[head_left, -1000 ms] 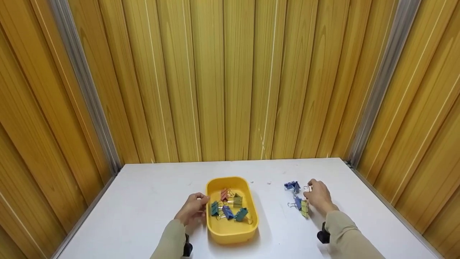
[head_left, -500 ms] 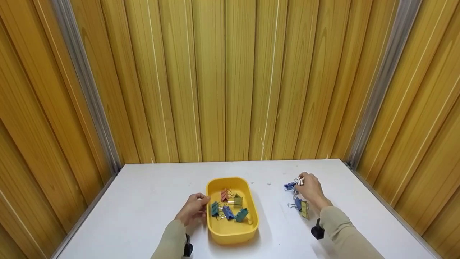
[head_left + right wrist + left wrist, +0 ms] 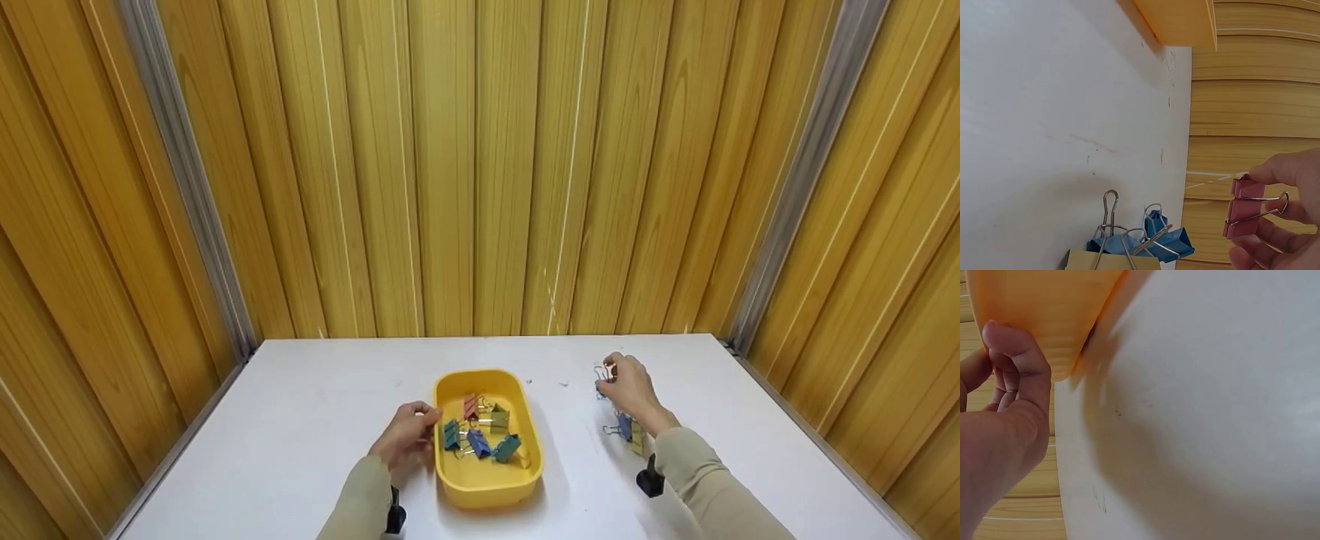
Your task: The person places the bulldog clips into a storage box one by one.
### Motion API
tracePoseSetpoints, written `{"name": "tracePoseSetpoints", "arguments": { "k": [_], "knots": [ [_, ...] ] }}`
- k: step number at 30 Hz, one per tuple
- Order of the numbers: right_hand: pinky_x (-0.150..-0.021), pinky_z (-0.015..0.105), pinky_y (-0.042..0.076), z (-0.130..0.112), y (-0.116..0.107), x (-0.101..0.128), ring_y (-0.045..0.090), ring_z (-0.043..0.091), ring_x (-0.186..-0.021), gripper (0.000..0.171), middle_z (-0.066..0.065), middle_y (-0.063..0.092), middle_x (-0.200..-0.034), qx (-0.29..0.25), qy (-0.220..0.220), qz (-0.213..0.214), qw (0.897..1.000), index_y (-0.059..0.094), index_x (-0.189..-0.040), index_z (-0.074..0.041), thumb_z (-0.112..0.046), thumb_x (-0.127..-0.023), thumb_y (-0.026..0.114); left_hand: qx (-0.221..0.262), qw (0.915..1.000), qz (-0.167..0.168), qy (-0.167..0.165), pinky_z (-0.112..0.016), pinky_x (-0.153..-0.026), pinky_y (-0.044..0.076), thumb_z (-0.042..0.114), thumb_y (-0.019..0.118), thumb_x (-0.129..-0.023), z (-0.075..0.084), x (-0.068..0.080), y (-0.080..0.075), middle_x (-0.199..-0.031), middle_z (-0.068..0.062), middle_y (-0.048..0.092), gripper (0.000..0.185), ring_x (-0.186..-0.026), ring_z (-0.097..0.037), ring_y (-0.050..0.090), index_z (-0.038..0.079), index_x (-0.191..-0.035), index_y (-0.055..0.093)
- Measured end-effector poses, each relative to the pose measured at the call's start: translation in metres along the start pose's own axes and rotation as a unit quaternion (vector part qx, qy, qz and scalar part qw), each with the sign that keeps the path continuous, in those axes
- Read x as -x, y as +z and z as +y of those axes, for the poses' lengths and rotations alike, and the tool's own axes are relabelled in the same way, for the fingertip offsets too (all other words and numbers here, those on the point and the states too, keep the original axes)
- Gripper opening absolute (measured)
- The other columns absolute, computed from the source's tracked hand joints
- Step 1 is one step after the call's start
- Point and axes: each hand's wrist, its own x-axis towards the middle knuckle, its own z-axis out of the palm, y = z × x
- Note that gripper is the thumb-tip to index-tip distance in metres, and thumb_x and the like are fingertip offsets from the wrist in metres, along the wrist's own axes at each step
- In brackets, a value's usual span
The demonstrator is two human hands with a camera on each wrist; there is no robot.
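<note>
A yellow tray [image 3: 487,487] sits on the white table with several coloured binder clips [image 3: 480,435] inside. My left hand [image 3: 418,421] stays at the tray's left rim, its curled fingers [image 3: 1016,365] and thumb against the tray wall [image 3: 1033,315]. My right hand [image 3: 611,375] hovers to the right of the tray and pinches a pink binder clip [image 3: 1244,214] above the table. Below it lie blue clips [image 3: 1165,243] and a yellow clip [image 3: 1112,260]; in the head view they lie by my right wrist, a blue clip [image 3: 624,426] and the yellow clip [image 3: 637,439].
The white table [image 3: 315,405] is closed in by wooden panel walls [image 3: 480,165] at the back and on both sides. The tray's corner [image 3: 1179,19] shows at the top of the right wrist view. Black wrist mounts [image 3: 649,480] sit under both sleeves.
My right hand has moved left and away from me, from beside the loose clips to above the blue ones, carrying the pink clip. The left hand has stayed at the tray.
</note>
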Motion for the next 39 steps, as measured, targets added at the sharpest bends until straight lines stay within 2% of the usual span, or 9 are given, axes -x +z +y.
{"name": "tracePoseSetpoints", "arguments": {
  "k": [5, 14, 20, 29, 36, 39],
  "knots": [
    [-0.071, 0.034, 0.050, -0.011, 0.006, 0.000, 0.060, 0.026, -0.085, 0.035, 0.016, 0.057, -0.093, -0.012, -0.020, 0.005, 1.000, 0.060, -0.111, 0.005, -0.007, -0.080, 0.071, 0.005, 1.0000, -0.002, 0.003, -0.023, -0.055, 0.047, 0.026, 0.056, -0.098, 0.001, 0.001, 0.000, -0.079, -0.004, 0.057, 0.021, -0.065, -0.013, 0.054, 0.006, -0.102, 0.051],
    [-0.076, 0.040, 0.055, -0.038, 0.018, -0.003, 0.064, 0.028, -0.086, 0.034, 0.019, 0.058, -0.095, -0.047, -0.044, 0.004, 0.998, 0.061, -0.109, 0.005, -0.005, -0.078, 0.072, -0.009, 0.9999, -0.003, 0.004, -0.022, -0.055, 0.047, 0.025, 0.054, -0.098, 0.002, 0.001, 0.000, -0.079, -0.003, 0.057, 0.020, -0.066, -0.013, 0.055, 0.006, -0.102, 0.052],
    [-0.072, 0.037, 0.057, -0.055, 0.029, -0.002, 0.067, 0.028, -0.085, 0.032, 0.018, 0.057, -0.094, -0.065, -0.056, -0.003, 0.996, 0.061, -0.106, 0.003, -0.004, -0.077, 0.074, -0.008, 0.9999, 0.003, -0.012, -0.024, -0.057, 0.048, 0.027, 0.053, -0.099, 0.003, 0.001, 0.001, -0.080, -0.004, 0.058, 0.020, -0.068, -0.014, 0.056, 0.007, -0.103, 0.052],
    [-0.068, 0.034, 0.058, -0.078, 0.046, 0.000, 0.069, 0.028, -0.081, 0.031, 0.019, 0.054, -0.091, -0.102, -0.093, -0.014, 0.990, 0.060, -0.103, 0.005, -0.001, -0.076, 0.075, -0.001, 1.0000, -0.001, -0.006, -0.023, -0.055, 0.047, 0.025, 0.054, -0.098, 0.002, 0.001, 0.000, -0.078, -0.003, 0.058, 0.019, -0.065, -0.013, 0.055, 0.007, -0.102, 0.052],
    [-0.069, 0.036, 0.057, -0.095, 0.061, 0.002, 0.069, 0.027, -0.080, 0.031, 0.017, 0.055, -0.090, -0.094, -0.123, -0.034, 0.987, 0.060, -0.103, 0.005, -0.004, -0.077, 0.075, -0.001, 1.0000, 0.004, 0.006, -0.021, -0.053, 0.046, 0.025, 0.055, -0.098, 0.000, -0.001, 0.001, -0.076, -0.002, 0.054, 0.019, -0.064, -0.012, 0.052, 0.006, -0.101, 0.051],
    [-0.070, 0.036, 0.057, -0.102, 0.066, 0.004, 0.068, 0.027, -0.081, 0.031, 0.018, 0.056, -0.092, -0.092, -0.130, -0.050, 0.986, 0.060, -0.104, 0.004, -0.004, -0.079, 0.075, -0.005, 1.0000, 0.006, -0.004, -0.022, -0.054, 0.047, 0.026, 0.054, -0.099, 0.000, -0.002, 0.001, -0.078, -0.002, 0.056, 0.019, -0.065, -0.013, 0.054, 0.007, -0.102, 0.052]
  ]
}}
